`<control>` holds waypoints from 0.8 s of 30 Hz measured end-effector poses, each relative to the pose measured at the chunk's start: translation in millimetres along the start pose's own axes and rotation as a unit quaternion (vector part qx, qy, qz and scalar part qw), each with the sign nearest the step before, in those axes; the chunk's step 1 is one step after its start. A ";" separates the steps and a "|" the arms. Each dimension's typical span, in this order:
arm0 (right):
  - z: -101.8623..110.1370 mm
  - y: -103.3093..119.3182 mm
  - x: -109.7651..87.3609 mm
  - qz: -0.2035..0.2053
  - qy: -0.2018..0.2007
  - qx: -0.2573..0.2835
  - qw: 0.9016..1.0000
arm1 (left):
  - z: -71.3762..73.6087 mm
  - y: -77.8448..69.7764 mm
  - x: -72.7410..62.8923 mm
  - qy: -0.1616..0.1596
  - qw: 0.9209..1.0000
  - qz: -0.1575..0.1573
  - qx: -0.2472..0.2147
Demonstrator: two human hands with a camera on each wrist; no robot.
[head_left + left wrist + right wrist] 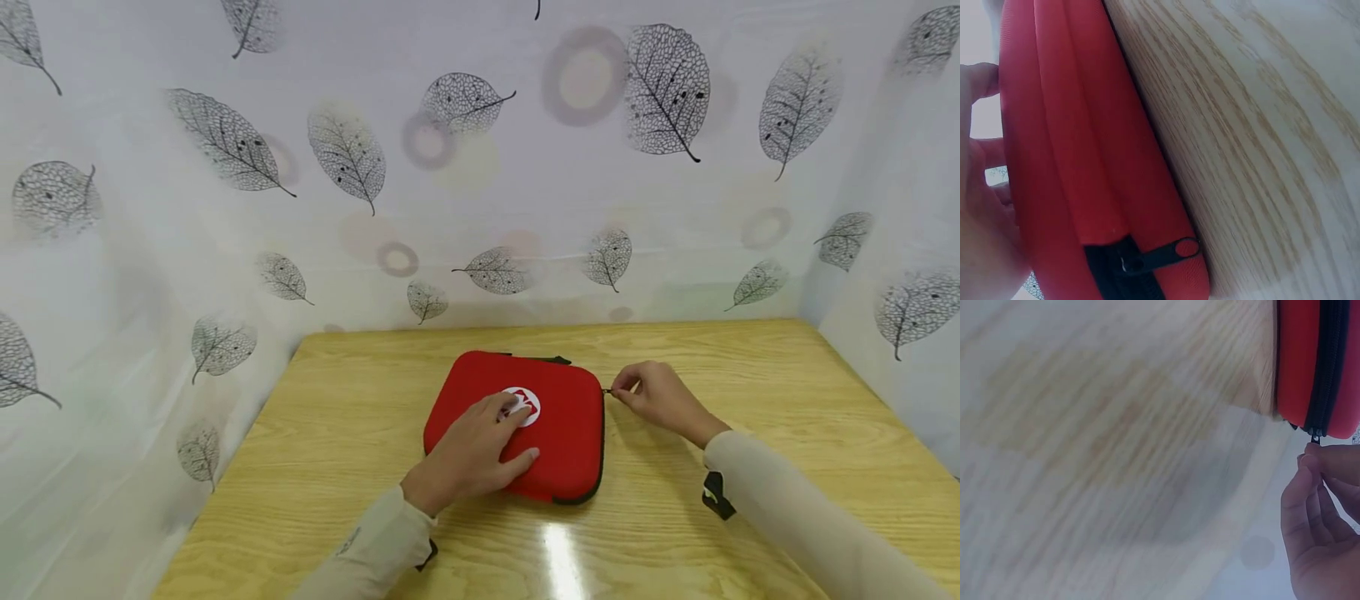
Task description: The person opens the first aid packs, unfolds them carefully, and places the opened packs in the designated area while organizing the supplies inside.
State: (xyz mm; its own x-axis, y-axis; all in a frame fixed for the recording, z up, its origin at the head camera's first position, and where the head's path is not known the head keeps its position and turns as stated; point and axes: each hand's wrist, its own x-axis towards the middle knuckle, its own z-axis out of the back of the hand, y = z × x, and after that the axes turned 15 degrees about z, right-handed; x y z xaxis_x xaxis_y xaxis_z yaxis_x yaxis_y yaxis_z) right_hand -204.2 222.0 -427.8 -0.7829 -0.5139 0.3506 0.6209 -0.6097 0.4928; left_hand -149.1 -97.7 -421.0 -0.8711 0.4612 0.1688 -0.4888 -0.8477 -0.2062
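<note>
While a leaf-printed curtain (517, 196) fills the upper part of the head view, a wooden table (337, 425) spans the lower part. On it, just below the frame's centre, lies a red zip case (566, 442). The left hand (468, 454) rests on its top, fingers spread; right of it, the right hand (660, 400) pinches a zipper pull (608, 391) between thumb and fingers.

White glare (562, 562) streaks the table (337, 433); both wrist views look hazy.
</note>
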 end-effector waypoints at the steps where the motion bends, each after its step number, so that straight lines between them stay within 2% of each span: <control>1: -0.3 -1.3 2.2 0.001 -0.001 0.001 1.000 | 0.2 -0.3 0.2 0.005 1.000 -0.001 0.000; 10: -0.1 -10.9 14.5 -0.010 -0.003 0.014 1.000 | -2.9 -0.8 2.1 0.039 0.999 -0.002 -0.012; 18: -4.6 -16.0 16.3 -0.003 -0.014 0.020 1.000 | -9.2 -5.2 5.8 0.033 0.999 0.017 0.011; 24: -5.1 -14.4 15.2 0.010 -0.017 0.019 1.000 | -8.5 -8.6 6.8 0.046 0.998 0.032 0.022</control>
State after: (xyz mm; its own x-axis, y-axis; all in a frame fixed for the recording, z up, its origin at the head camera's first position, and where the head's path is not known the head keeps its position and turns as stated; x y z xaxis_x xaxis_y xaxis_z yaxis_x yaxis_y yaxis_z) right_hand -224.8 219.9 -433.6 -0.7717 -0.5043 0.3875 0.6349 -0.5758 0.5151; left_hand -151.3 -85.0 -426.3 -0.9023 0.4259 0.0662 -0.4308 -0.8861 -0.1712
